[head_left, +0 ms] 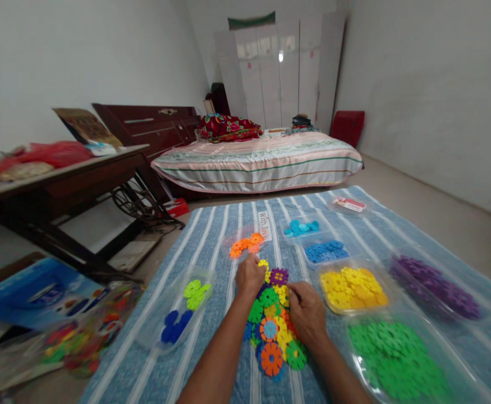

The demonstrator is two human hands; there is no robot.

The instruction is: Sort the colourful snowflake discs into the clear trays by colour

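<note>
A flat cluster of joined plastic snowflake discs [274, 325] in green, orange, yellow, purple and blue lies on the blue striped mat [211, 235] in front of me. My left hand [249, 276] is closed at the cluster's far left edge, fingers curled on a yellow disc [264, 265]. My right hand [308, 311] is closed on the cluster's right side, fingers pinching discs there. Both forearms reach in from the bottom.
Clear trays of sorted discs ring the cluster: orange [246, 244], teal [301, 227], blue [326, 251], yellow [352, 287], purple [434, 283], green [397, 350], lime and dark blue [184, 311]. A toy package [51, 314] lies left. A table [60, 179] and bed [262, 160] stand beyond.
</note>
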